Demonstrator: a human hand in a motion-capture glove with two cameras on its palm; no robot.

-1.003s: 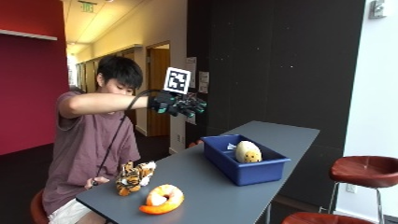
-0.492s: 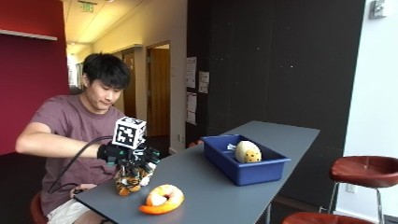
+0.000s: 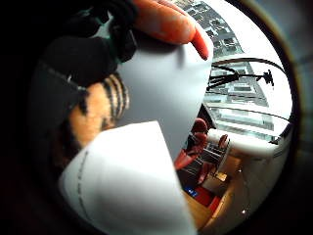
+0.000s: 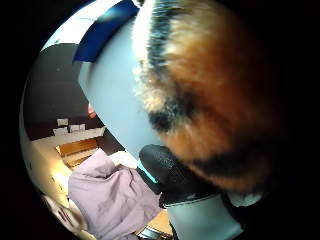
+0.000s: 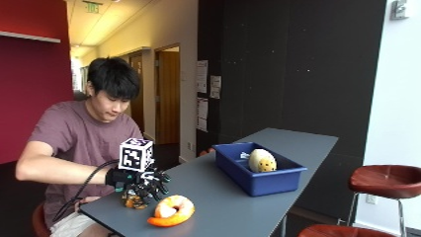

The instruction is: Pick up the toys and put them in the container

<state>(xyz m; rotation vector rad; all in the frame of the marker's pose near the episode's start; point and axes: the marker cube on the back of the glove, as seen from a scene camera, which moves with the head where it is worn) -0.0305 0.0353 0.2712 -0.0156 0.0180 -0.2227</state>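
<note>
Grey table (image 5: pixel 217 197): three toys, one container (image 5: pixel 258 170)

— What stands behind the long grey table (image 5: pixel 276 163)?
— A dark panelled wall (image 5: pixel 296 64) fills the centre and upper right of the frame, with white paper notices (image 5: pixel 209 86) pinned near its left edge.
— And on the left?
— A deep red wall (image 5: pixel 29 74), then a corridor with a wooden door (image 5: pixel 168 94) and a lit ceiling with an exit sign (image 5: pixel 92 7) in the upper left.
— Any seating?
— A red-brown bar stool (image 5: pixel 388 180) at the lower right, before a white wall (image 5: pixel 395 98).
</note>
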